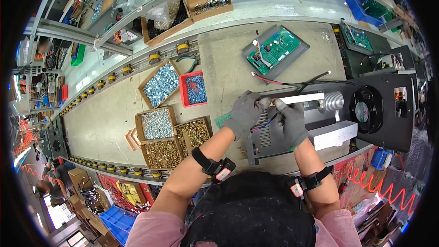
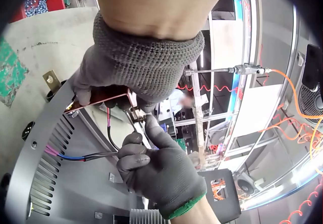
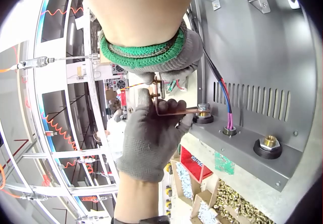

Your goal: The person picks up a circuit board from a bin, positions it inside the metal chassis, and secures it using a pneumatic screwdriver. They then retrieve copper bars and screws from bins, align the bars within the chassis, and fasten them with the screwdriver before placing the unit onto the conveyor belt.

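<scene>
My gloved left hand grips a bent copper strip above the end wall of a grey metal case. One end of the strip lies at a bolt terminal on that wall; another brass terminal stands bare beside it. At the strip's upright end, my gloved right hand pinches a small brass bolt between thumb and fingers. Blue and pink wires pass through the wall between the terminals. In the head view the fingers hide most of the strip.
Left of the case are cardboard boxes of small fasteners, a red bin, pliers and loose copper strips. Beyond it lies a green circuit board with black cables. A fan sits at the case's right end.
</scene>
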